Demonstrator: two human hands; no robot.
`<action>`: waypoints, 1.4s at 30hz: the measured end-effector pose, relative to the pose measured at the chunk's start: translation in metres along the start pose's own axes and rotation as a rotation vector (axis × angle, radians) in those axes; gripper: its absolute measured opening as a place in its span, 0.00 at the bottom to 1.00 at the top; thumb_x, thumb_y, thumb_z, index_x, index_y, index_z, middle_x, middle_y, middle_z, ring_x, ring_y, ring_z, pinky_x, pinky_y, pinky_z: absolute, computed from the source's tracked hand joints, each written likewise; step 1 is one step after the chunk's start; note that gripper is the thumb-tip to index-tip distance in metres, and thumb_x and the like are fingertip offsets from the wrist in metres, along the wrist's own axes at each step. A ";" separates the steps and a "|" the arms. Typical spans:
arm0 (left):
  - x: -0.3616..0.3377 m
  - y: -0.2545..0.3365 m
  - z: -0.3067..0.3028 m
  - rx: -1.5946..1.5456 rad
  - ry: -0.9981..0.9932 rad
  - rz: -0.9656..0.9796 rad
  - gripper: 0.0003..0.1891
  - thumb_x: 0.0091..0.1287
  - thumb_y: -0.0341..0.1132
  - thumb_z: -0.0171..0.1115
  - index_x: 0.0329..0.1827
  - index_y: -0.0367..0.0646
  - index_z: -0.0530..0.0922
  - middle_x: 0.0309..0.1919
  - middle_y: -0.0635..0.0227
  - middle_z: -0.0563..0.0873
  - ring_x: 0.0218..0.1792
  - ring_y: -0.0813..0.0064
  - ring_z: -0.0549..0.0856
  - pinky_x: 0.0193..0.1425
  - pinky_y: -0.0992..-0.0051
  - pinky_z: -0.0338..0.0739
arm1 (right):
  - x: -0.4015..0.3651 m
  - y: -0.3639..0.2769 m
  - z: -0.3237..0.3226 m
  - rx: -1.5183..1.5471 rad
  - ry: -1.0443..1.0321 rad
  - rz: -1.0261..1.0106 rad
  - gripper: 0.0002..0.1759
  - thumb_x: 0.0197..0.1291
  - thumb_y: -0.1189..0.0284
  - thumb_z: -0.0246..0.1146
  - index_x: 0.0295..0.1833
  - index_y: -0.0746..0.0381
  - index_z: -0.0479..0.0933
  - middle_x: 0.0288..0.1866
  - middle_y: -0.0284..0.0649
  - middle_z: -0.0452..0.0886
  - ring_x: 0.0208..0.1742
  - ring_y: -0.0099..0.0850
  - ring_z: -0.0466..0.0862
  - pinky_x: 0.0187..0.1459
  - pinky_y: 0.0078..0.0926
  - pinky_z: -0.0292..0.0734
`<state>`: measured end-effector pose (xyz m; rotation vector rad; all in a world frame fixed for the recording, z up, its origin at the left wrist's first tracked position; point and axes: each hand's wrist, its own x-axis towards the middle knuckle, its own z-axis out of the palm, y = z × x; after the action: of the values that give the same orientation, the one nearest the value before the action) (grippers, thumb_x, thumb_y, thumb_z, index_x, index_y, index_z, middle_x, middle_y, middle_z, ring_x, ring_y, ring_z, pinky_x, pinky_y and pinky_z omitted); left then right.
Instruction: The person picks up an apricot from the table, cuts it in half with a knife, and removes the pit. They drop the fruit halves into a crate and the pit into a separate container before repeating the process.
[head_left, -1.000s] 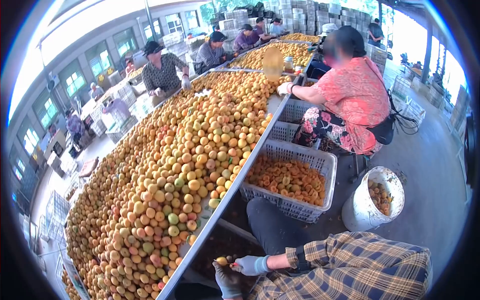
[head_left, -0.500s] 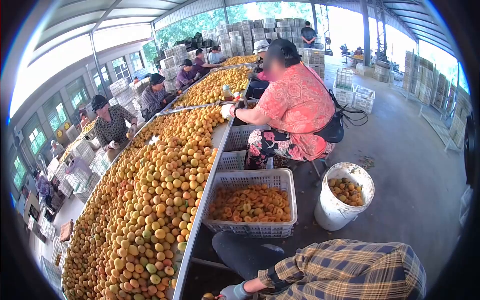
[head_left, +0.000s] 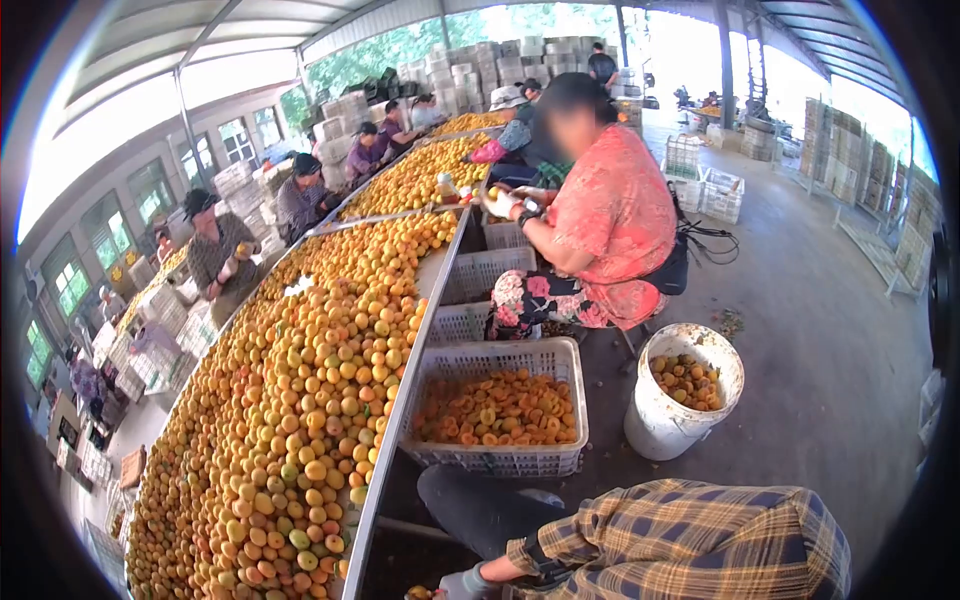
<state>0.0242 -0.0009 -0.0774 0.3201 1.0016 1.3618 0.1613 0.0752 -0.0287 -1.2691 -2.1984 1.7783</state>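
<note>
My right hand [head_left: 462, 582] wears a pale glove and shows only partly at the bottom edge, at the end of a plaid sleeve [head_left: 680, 545]. What it holds is cut off by the frame. A bit of yellow apricot [head_left: 418, 593] peeks in just left of it. My left hand is out of view. A long table heaped with apricots [head_left: 300, 400] runs along my left, and a white crate of halved apricots [head_left: 497, 408] stands in front of my knee.
A white bucket with pits [head_left: 683, 390] stands on the concrete floor to the right. A person in a pink top [head_left: 600, 220] sits ahead at the table holding a fruit. Other workers line the far side. Empty crates [head_left: 480, 270] stand beyond, stacked crates at the back.
The view has lifted and swung right, so both my gloved hands and the apricot they held slid to the bottom edge. The person in pink drew their hands back from the table.
</note>
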 end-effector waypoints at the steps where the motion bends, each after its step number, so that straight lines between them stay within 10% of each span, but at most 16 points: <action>1: 0.011 -0.003 -0.004 -0.101 -0.049 -0.041 0.20 0.73 0.55 0.38 0.46 0.51 0.73 0.43 0.71 0.76 0.50 0.70 0.73 0.59 0.66 0.64 | 0.000 0.002 -0.005 0.150 -0.049 0.073 0.20 0.64 0.51 0.51 0.41 0.56 0.79 0.36 0.40 0.79 0.37 0.34 0.77 0.38 0.35 0.69; 4: 0.005 -0.002 0.000 -0.426 -0.237 -0.153 0.19 0.73 0.49 0.46 0.47 0.42 0.77 0.43 0.64 0.82 0.43 0.72 0.80 0.53 0.71 0.74 | -0.022 -0.029 -0.012 0.518 -0.254 0.307 0.21 0.66 0.47 0.49 0.28 0.50 0.72 0.16 0.22 0.65 0.10 0.15 0.61 0.11 0.18 0.55; 6: 0.008 -0.003 0.011 -0.246 0.099 0.031 0.20 0.70 0.52 0.49 0.46 0.44 0.78 0.38 0.68 0.83 0.39 0.70 0.81 0.42 0.67 0.78 | -0.018 -0.027 -0.017 0.725 -0.388 0.442 0.19 0.64 0.48 0.51 0.29 0.49 0.68 0.13 0.21 0.58 0.08 0.15 0.55 0.10 0.16 0.50; 10: -0.013 0.020 0.032 -0.465 -0.091 -0.030 0.21 0.69 0.49 0.54 0.50 0.37 0.77 0.39 0.64 0.83 0.36 0.73 0.81 0.43 0.71 0.78 | 0.000 0.000 -0.004 0.492 -0.272 0.310 0.23 0.65 0.49 0.53 0.37 0.60 0.76 0.20 0.35 0.74 0.17 0.28 0.72 0.20 0.26 0.67; 12: -0.003 0.013 0.018 -0.532 -0.061 -0.085 0.21 0.71 0.48 0.51 0.50 0.37 0.76 0.39 0.63 0.83 0.35 0.73 0.81 0.41 0.71 0.79 | 0.010 0.021 0.004 -0.009 0.002 -0.247 0.23 0.65 0.52 0.55 0.39 0.64 0.77 0.30 0.51 0.81 0.32 0.46 0.82 0.34 0.36 0.74; 14: -0.010 0.022 0.034 -0.425 -0.008 0.100 0.18 0.72 0.47 0.51 0.50 0.39 0.76 0.42 0.61 0.83 0.37 0.72 0.82 0.42 0.72 0.79 | -0.015 -0.019 -0.019 -0.267 0.004 -0.113 0.21 0.65 0.55 0.55 0.40 0.65 0.77 0.39 0.59 0.79 0.45 0.54 0.79 0.45 0.41 0.73; 28: -0.008 0.022 0.019 -0.567 0.007 0.039 0.22 0.69 0.52 0.54 0.51 0.41 0.75 0.39 0.62 0.81 0.40 0.68 0.80 0.49 0.67 0.77 | -0.024 -0.020 -0.021 -0.220 0.016 -0.224 0.22 0.68 0.54 0.53 0.37 0.64 0.72 0.27 0.50 0.75 0.28 0.43 0.74 0.35 0.33 0.70; 42: -0.010 0.017 0.020 -0.597 0.098 -0.083 0.26 0.64 0.57 0.57 0.46 0.40 0.75 0.35 0.58 0.82 0.36 0.62 0.82 0.43 0.60 0.79 | -0.026 -0.008 -0.008 -0.174 -0.052 -0.143 0.26 0.68 0.51 0.50 0.40 0.66 0.73 0.35 0.56 0.79 0.38 0.52 0.79 0.40 0.38 0.72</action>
<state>0.0289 0.0017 -0.0495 -0.2352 0.6357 1.5394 0.1782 0.0653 -0.0079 -1.0720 -2.4498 1.6171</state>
